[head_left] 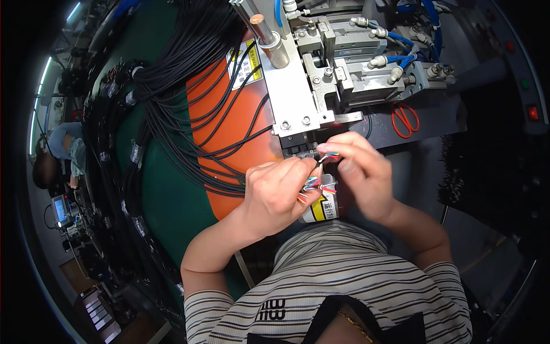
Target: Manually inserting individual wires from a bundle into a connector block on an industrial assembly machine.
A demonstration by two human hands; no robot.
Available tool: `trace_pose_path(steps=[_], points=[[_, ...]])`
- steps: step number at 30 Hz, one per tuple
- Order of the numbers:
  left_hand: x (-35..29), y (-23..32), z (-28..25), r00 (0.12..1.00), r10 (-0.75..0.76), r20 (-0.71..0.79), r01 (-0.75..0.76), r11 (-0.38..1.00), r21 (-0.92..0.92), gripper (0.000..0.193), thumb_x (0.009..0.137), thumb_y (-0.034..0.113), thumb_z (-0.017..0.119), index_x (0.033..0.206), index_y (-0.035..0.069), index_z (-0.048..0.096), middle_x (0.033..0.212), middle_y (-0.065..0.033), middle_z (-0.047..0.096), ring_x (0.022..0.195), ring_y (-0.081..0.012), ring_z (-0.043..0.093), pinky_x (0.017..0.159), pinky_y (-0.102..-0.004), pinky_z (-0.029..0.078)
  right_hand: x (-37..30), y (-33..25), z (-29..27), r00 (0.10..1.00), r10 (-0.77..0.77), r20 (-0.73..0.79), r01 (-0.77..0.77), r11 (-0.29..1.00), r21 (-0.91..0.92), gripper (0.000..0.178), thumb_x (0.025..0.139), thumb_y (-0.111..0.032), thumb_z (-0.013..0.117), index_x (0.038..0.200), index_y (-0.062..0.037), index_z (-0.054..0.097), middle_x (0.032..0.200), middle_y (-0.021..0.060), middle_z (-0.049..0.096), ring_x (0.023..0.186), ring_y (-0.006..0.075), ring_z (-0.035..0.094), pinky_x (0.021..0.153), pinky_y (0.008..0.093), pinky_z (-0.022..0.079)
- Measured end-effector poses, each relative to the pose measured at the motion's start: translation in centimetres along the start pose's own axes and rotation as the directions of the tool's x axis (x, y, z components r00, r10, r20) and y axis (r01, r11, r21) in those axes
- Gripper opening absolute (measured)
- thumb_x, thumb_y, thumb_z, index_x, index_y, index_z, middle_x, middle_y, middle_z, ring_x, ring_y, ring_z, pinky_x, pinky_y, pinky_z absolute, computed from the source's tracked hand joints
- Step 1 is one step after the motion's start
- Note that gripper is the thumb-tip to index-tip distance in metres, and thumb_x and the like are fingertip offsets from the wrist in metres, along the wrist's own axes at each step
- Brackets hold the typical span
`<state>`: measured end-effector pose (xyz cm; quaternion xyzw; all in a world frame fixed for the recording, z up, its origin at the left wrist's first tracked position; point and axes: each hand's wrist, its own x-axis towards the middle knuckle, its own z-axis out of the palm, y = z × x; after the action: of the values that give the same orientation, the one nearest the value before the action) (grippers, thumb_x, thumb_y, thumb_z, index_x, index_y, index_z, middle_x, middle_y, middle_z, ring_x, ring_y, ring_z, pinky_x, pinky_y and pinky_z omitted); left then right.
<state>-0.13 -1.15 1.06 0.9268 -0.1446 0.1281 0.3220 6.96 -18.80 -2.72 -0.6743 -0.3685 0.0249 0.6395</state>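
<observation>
Several black cables (220, 184) run from the left into my left hand (274, 192), which is closed around their ends. Stripped coloured wires (311, 183) fan out past its thumb and fingers, in red, yellow, blue and white. My right hand (369, 175) is at the tip of one cable, its fingertips closed on a small tuft of coloured wires (332, 155). Both hands are just in front of the metal machine (295, 94), near its dark lower block. Below the wires sits a small clear box (327, 182), partly hidden by my left hand.
Red-handled scissors (405, 121) lie on the dark surface at right. Pneumatic cylinders (372, 83) with blue hoses stand behind. A thick cable bundle (189, 51) crosses the orange panel (229, 150) and green mat (172, 189). Another person (66, 143) is far left.
</observation>
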Motion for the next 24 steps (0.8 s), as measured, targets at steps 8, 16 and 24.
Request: trace_pose_path(steps=[8, 16, 24], points=[[0.4, -0.1, -0.3, 0.994, -0.105, 0.017, 0.106, 0.970, -0.220, 0.024, 0.068, 0.000, 0.071, 0.089, 0.000, 0.060, 0.075, -0.0100, 0.064, 0.064, -0.0273, 0.065, 0.056, -0.0351, 0.051, 1.2, 0.0, -1.5, 0.847, 0.420, 0.325, -0.525, 0.575, 0.627, 0.018, 0.096, -0.004, 0.057, 0.108, 0.0066, 0.066, 0.104, 0.0134, 0.064, 0.082, 0.0143, 0.064, 0.076, 0.0256, 0.052], [0.2, 0.0, 0.0, 0.992, -0.115, 0.056, 0.125, 0.963, -0.238, 0.014, 0.074, 0.000, 0.069, 0.086, 0.000, 0.062, 0.067, -0.0093, 0.061, 0.055, -0.0212, 0.062, 0.052, -0.0298, 0.047, 1.4, 0.6, -1.5, 0.912, 0.341, 0.228, -0.406, 0.827, 0.388, 0.013, 0.090, 0.004, 0.059, 0.100, 0.0053, 0.068, 0.095, 0.0107, 0.066, 0.068, 0.0111, 0.063, 0.058, 0.0228, 0.050], [0.4, 0.0, 0.5, 0.997, -0.032, -0.066, 0.027, 0.997, -0.074, 0.017, 0.072, 0.001, 0.073, 0.085, 0.001, 0.061, 0.062, -0.0087, 0.057, 0.049, -0.0247, 0.056, 0.047, -0.0316, 0.044, 2.1, -0.4, -1.2, 0.991, 0.076, 0.108, -0.059, 0.986, -0.155, 0.010, 0.078, 0.005, 0.067, 0.087, 0.0019, 0.066, 0.082, 0.0117, 0.064, 0.054, 0.0203, 0.060, 0.047, 0.0283, 0.046]])
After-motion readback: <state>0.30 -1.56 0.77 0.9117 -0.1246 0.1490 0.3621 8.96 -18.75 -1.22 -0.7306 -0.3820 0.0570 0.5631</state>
